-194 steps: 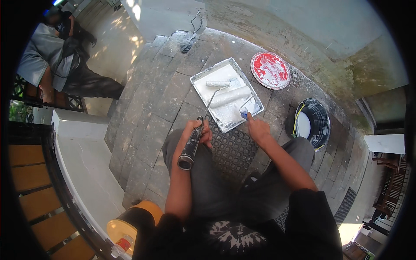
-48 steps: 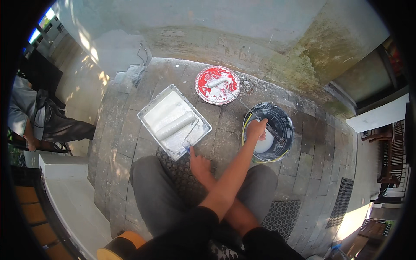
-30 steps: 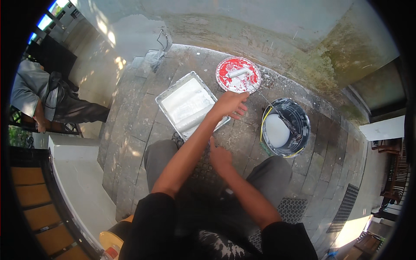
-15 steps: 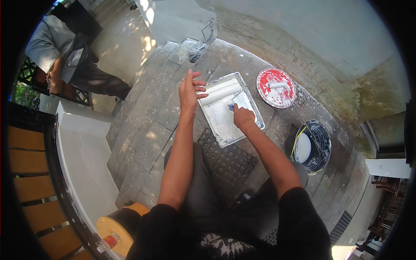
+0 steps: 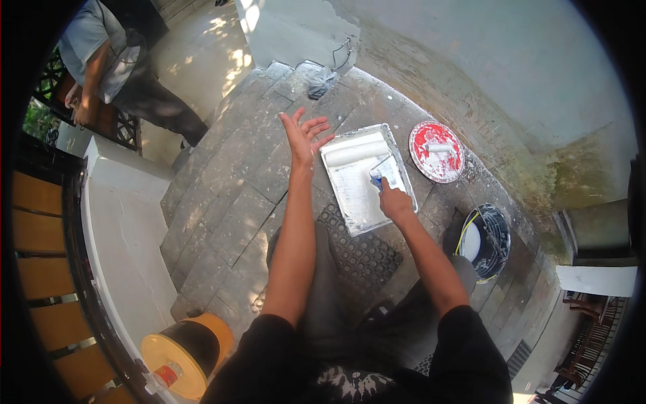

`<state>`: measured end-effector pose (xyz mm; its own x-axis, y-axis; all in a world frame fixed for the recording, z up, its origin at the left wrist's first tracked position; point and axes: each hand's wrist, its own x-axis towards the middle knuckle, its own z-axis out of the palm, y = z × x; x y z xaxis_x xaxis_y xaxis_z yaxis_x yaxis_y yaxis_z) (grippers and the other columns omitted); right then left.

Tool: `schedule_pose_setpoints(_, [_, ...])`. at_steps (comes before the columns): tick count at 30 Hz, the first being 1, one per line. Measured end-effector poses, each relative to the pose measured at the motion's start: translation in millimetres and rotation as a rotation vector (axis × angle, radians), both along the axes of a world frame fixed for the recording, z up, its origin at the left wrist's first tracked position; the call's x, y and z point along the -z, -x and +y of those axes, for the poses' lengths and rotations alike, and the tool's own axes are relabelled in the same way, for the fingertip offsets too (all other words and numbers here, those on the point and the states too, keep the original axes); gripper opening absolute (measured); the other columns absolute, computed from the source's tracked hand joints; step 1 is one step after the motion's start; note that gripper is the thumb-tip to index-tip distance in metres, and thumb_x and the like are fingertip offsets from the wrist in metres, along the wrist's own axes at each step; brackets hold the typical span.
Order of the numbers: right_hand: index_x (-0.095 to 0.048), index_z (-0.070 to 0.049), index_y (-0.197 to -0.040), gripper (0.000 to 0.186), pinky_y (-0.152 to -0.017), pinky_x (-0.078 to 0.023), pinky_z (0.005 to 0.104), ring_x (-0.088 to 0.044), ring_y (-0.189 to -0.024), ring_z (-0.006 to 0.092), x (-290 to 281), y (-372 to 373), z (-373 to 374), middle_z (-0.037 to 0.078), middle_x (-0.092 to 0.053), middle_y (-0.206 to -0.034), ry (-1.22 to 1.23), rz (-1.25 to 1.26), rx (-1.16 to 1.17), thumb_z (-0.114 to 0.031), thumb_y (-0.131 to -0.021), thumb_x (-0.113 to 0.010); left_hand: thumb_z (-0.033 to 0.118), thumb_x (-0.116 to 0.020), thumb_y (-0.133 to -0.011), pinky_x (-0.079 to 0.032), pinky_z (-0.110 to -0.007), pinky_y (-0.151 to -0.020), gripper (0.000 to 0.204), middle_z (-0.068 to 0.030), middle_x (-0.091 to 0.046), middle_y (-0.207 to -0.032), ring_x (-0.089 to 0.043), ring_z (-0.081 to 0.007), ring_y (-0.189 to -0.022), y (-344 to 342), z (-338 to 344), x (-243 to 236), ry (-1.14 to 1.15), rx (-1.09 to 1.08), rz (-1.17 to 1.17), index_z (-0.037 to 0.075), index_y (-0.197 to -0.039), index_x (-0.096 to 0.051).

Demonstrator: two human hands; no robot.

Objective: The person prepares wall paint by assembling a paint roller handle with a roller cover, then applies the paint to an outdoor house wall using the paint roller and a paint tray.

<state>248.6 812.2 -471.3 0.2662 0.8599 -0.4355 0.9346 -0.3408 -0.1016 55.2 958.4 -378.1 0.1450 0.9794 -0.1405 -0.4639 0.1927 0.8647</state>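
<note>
My right hand point(image 5: 396, 202) is closed round the blue handle of a paint roller point(image 5: 356, 153). The roller's white sleeve lies across the far part of a paint tray point(image 5: 356, 198), which is coated with wet white paint. Just left of the tray, my left hand point(image 5: 304, 140) is raised with its fingers spread and nothing in it. Right of the tray sits a round red lid point(image 5: 424, 137) smeared with white, and a smaller roller point(image 5: 441, 147) rests on it.
A dark bucket point(image 5: 499, 232) with something white inside stands right of my knee. Beyond the tray lies a grey plastic bag point(image 5: 321, 83) by the wall. A black rubber mat point(image 5: 360, 254) is before me, a yellow-and-black container point(image 5: 173, 363) at lower left. Another person point(image 5: 108, 64) stands far left.
The view has shifted, so the tray, lid and bucket sit lower in the picture. My left hand has drawn slightly away from the tray, its fingers wider apart. My right hand keeps its hold.
</note>
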Motion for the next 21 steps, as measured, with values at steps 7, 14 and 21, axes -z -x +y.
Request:
schedule_pose_setpoints(7, [-0.02,-0.01,-0.143,0.063,-0.071,-0.05,0.05,-0.065,-0.079,0.0391,7,22,-82,0.024,-0.065,-0.087,0.055,0.07,0.16,-0.02,-0.088,-0.048,0.082,-0.016,-0.076,-0.024,-0.059,-0.104,0.099,-0.0321,-0.021,-0.142,-0.015,-0.0435,-0.136,5,5,3,-0.048,-0.13,-0.274,0.015,-0.145,0.01])
schedule_pose_setpoints(14, [-0.015,-0.02,-0.145,0.069,-0.079,-0.046,0.0523,-0.061,-0.089,0.0424,20,13,-143,0.029,-0.061,-0.093,0.102,0.24,0.352,-0.021,-0.086,-0.05,0.083,-0.017,-0.076,-0.023,-0.06,-0.104,0.101,-0.0321,-0.019,-0.143,-0.013,-0.0435,-0.136,-14,10,2,-0.085,-0.077,-0.223,0.015,-0.145,0.009])
schedule_pose_setpoints(21, [-0.005,-0.021,-0.147,0.076,-0.094,-0.041,0.0458,-0.052,-0.112,0.0397,62,-4,-159,0.03,-0.051,-0.121,0.302,0.361,0.445,-0.01,-0.086,-0.049,0.082,-0.016,-0.076,-0.024,-0.06,-0.104,0.099,-0.0325,-0.018,-0.143,-0.015,-0.0439,-0.136,-37,0,1,-0.062,-0.024,-0.306,0.016,-0.145,0.009])
